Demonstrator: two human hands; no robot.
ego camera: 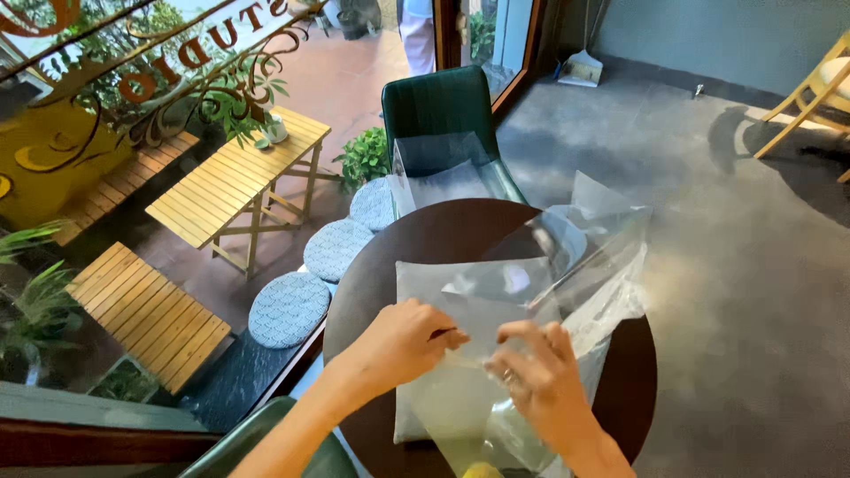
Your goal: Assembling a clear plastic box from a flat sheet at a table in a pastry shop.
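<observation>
My left hand (pixel 403 341) and my right hand (pixel 540 381) both pinch a clear plastic sheet (pixel 482 296), the fingertips close together near its middle. The sheet lies over a stack of more clear plastic bags (pixel 602 257) that spreads toward the right side of a round dark brown table (pixel 425 239). Under my hands the plastic narrows downward, and something small and yellow (pixel 482 471) shows at the bottom edge of the view. The plastic is see-through, so its edges are hard to trace.
A green chair (pixel 443 102) with more clear plastic (pixel 443 173) on its seat stands behind the table. Another green chair back (pixel 257 438) is at lower left. Round blue cushions (pixel 288 305) line a window bench. A yellow wooden chair (pixel 819 88) stands far right on the grey floor.
</observation>
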